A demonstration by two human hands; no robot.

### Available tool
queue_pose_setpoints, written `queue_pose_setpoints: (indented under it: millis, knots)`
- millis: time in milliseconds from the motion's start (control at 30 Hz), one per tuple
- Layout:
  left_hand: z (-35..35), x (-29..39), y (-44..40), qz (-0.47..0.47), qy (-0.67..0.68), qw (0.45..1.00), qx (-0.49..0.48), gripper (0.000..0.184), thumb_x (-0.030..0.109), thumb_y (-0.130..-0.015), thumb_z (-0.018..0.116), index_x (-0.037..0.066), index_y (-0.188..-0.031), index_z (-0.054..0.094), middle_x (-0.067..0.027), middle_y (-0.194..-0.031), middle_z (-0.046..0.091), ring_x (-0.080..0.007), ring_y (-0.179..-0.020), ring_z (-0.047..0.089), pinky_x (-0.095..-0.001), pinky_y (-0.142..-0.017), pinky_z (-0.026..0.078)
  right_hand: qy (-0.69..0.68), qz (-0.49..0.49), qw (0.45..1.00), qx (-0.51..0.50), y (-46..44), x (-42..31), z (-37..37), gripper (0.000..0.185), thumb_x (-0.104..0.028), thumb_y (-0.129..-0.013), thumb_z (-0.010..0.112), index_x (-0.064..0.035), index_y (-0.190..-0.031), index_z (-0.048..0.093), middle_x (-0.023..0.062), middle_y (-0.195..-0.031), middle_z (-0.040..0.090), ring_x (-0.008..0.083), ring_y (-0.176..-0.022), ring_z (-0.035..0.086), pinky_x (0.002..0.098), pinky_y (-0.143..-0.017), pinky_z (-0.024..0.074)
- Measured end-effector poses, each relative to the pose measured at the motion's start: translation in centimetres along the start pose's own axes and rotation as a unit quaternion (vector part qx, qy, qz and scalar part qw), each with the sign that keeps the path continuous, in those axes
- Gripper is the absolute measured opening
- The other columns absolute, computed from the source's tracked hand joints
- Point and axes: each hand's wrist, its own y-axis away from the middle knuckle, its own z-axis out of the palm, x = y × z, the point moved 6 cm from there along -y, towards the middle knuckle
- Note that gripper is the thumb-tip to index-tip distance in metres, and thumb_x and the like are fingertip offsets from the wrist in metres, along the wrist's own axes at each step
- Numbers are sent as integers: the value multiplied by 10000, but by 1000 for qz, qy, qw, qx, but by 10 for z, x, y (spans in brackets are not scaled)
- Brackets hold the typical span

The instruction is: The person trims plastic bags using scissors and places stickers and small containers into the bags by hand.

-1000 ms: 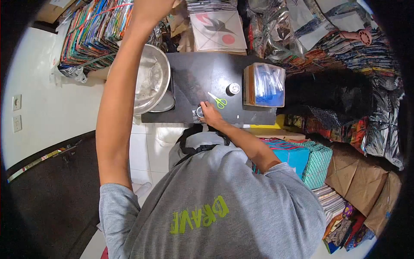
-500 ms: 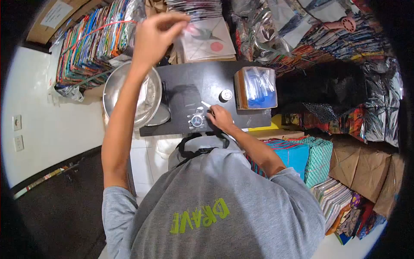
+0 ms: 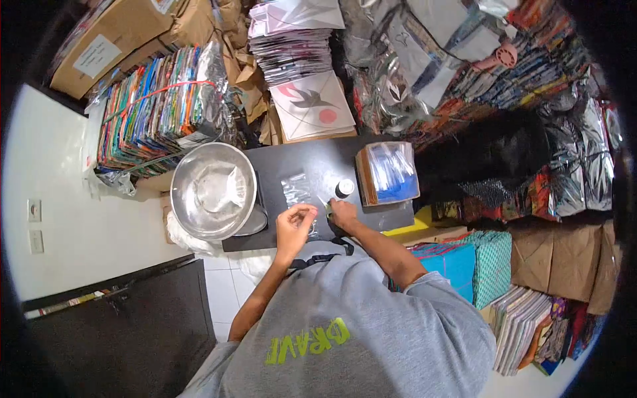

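My left hand [image 3: 296, 229] is low over the table's near edge, thumb and fingertips pinched together. Whatever lies between them is too fine to make out. Beneath and beside it, a small round item in clear plastic is partly hidden. My right hand [image 3: 343, 213] is closed around what look like scissors [image 3: 328, 208], with a green-and-dark handle and a thin pale blade pointing up and left. Just beyond the right hand stands a small spool [image 3: 344, 188] with a white top and dark side. Clear plastic packets [image 3: 296, 188] lie flat beyond my left hand.
On the dark table [image 3: 279, 159], a metal bowl [image 3: 182, 211] holding clear plastic stands left. A cardboard box [image 3: 363, 178] of plastic packets stands right. Stacked printed envelopes [image 3: 313, 106] rise behind, with bundled colourful packs [image 3: 149, 106] at left and folded bags [image 3: 458, 268] at right.
My left hand has come down from high above the table's far side to its near edge, still pinched. My right hand stays by the spool with the scissors. The view has tilted.
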Motion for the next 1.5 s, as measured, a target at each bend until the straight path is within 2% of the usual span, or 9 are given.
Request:
queue_pose_setpoints:
  millis: [133,233,333,433,767,1067,1300,1467,1500]
  knots:
    - [-11,28,-13,-10,29,999,18,120,92,-994,662,-20,-1023,694,-70,-928,733,-142,-809,724,-242,-695,546,-196,83,970,-115,-7,11,2,408,-334,-703,849,-37,-967,754,158,-966,766,261,-798,753,405,-697,596]
    - [-18,51,-22,-30,1,999,19,186,176,-1029,636,-3,-1070,661,-109,-970,738,-196,-765,750,-270,-615,574,-573,76,782,-236,9,10,-14,372,-209,-837,795,-88,-1176,702,2,-934,755,52,-686,635,214,-549,476]
    - [-17,76,-27,-55,4,998,-12,243,248,-1053,602,17,-1127,617,-131,-996,742,-216,-742,757,-271,-574,577,-621,26,769,-150,26,13,-84,346,-199,-920,757,-112,-1245,673,-57,-874,704,37,-717,615,198,-597,463]
    - [-11,99,-38,-71,-16,995,-68,265,269,-1064,574,17,-1140,595,-137,-1025,738,-240,-681,754,-272,-504,570,-593,-161,778,-132,33,12,-161,428,-170,-910,787,-61,-1305,664,-27,-1094,696,51,-932,611,225,-822,501]
    - [-5,107,-68,-74,-64,991,-92,249,248,-1054,585,12,-1134,575,-165,-1107,719,-288,-640,751,-300,-455,585,-429,-257,805,-319,61,-11,-258,385,-29,-976,622,-10,-1359,648,-50,-1045,671,24,-842,517,204,-725,442]
    - [-20,100,-66,-102,6,994,-46,272,269,-1068,561,17,-1168,544,-191,-1145,700,-310,-657,752,-321,-512,618,-391,-261,822,-321,46,-33,-260,406,-209,-894,817,-40,-1252,729,-114,-788,557,27,-675,372,231,-590,304]
    - [-26,102,-65,-108,5,993,-40,294,306,-1081,531,31,-1181,532,-180,-1155,705,-297,-640,748,-307,-487,595,-384,-264,812,-351,32,-40,-254,407,-118,-890,797,-12,-1273,707,-77,-855,635,17,-772,511,202,-642,405]
    - [-32,99,-63,-110,-10,994,-20,288,304,-1078,537,31,-1168,546,-184,-1138,715,-291,-636,748,-307,-484,593,-205,-155,941,-218,12,-6,-213,348,-196,-814,851,-57,-1117,751,15,-891,752,59,-775,635,253,-650,483]
    - [-35,97,-61,-109,-14,994,-8,286,302,-1075,545,31,-1164,553,-184,-1128,720,-289,-633,748,-307,-482,592,-156,-128,955,-218,5,7,-179,405,-279,-757,891,-77,-1084,765,94,-909,779,164,-799,718,336,-682,541]
